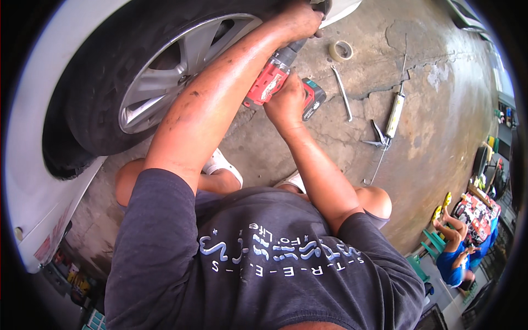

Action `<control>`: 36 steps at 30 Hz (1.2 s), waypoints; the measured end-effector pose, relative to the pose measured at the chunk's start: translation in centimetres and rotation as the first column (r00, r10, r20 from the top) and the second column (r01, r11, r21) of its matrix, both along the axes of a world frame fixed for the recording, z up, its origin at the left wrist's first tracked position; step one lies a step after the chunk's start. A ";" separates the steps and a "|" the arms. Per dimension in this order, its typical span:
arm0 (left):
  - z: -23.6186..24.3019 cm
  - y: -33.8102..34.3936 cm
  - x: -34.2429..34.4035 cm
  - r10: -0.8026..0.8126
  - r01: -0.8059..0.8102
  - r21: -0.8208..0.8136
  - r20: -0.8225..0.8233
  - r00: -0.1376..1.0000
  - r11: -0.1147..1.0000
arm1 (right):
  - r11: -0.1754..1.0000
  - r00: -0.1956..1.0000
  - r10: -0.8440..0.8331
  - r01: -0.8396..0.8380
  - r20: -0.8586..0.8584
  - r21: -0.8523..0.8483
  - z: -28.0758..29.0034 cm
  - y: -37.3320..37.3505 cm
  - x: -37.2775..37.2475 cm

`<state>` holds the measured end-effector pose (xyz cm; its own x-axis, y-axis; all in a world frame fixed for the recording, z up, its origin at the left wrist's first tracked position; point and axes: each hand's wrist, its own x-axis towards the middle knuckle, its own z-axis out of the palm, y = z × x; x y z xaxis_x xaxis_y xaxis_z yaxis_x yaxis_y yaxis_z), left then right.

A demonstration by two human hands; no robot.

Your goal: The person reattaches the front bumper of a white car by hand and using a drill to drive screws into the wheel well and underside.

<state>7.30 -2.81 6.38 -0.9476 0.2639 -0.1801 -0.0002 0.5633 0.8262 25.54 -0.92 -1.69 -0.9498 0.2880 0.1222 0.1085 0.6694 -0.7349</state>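
Observation:
My right hand [285, 104] is wrapped round the handle of a red and black cordless drill [268, 82], whose battery [314, 102] sticks out to the right. The drill points up toward the car body [341, 8], just beyond the tyre. My left hand [305, 22] is at that edge, fingers curled in front of the drill's nose; what they grip is hidden. My left forearm crosses in front of the alloy wheel [157, 91] and its black tyre [91, 110] on the white car.
On the cracked concrete floor [423, 137] lie a tape roll [340, 50], a long metal wrench [342, 93] and a caulking gun [394, 115]. A person [462, 264] in blue sits at the right near green chairs [429, 242] and piled goods [478, 212].

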 end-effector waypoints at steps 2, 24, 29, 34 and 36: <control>-0.6 -0.2 -0.4 -0.098 0.095 -0.031 -0.080 0.992 0.995 | 1.000 1.000 0.001 -0.001 -0.003 0.003 -0.2 0.0 -0.1; 0.0 -0.5 -0.5 -0.206 0.184 0.149 0.153 0.966 0.972 | 0.991 0.991 -0.040 0.056 -0.124 0.121 -1.1 1.7 -0.3; -1.2 -0.9 -1.3 -0.258 0.014 0.537 0.381 0.888 0.844 | 0.994 0.992 0.007 0.007 -0.129 0.105 -1.8 2.4 1.1; -0.6 0.3 -0.5 -0.179 -0.156 0.542 0.514 0.839 0.826 | 0.991 0.994 0.000 0.015 -0.114 0.136 -2.3 3.4 0.9; 0.2 -0.2 -1.4 -0.204 -0.077 0.494 0.490 0.848 0.866 | 0.987 0.992 -0.013 0.034 -0.129 0.157 -2.2 3.4 1.0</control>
